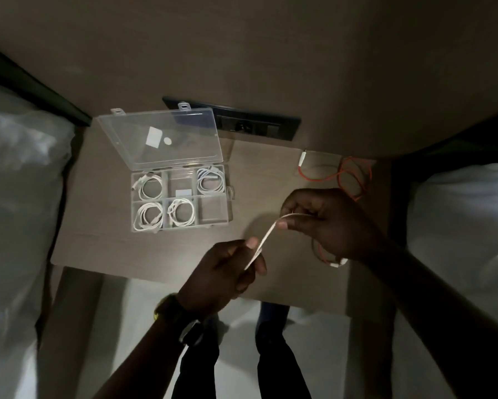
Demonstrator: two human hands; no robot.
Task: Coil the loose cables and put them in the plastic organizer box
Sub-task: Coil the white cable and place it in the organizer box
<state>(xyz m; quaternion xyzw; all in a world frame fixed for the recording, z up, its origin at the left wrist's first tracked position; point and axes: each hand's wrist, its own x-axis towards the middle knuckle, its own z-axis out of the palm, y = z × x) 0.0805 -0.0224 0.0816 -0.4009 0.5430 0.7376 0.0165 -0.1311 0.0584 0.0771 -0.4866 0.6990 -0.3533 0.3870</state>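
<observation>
Nearest the camera, the left hand (227, 272), with a dark watch (181, 319) on its wrist, is curled nearly closed, thumb pressed against the fingers, pinching one end of a white cable (266, 236). That cable runs taut up and to the right into the right hand (325, 221), which is likewise closed around it, thumb tip on the strand and fingers folded over. Both hands hover above a small wooden table (98, 240). Just below the right wrist a white connector of a red cable (348, 175) shows, and the rest of that red cable lies loose in loops on the table beyond the right hand, its other white plug near the table's far edge. Farther left sits the clear plastic organizer box (181, 197), lid (161, 139) swung open and leaning back. Four of its six compartments hold coiled white cables (151, 216); the near-right compartment looks empty. Behind the box, a black socket panel (256, 125) is set in the wall.
</observation>
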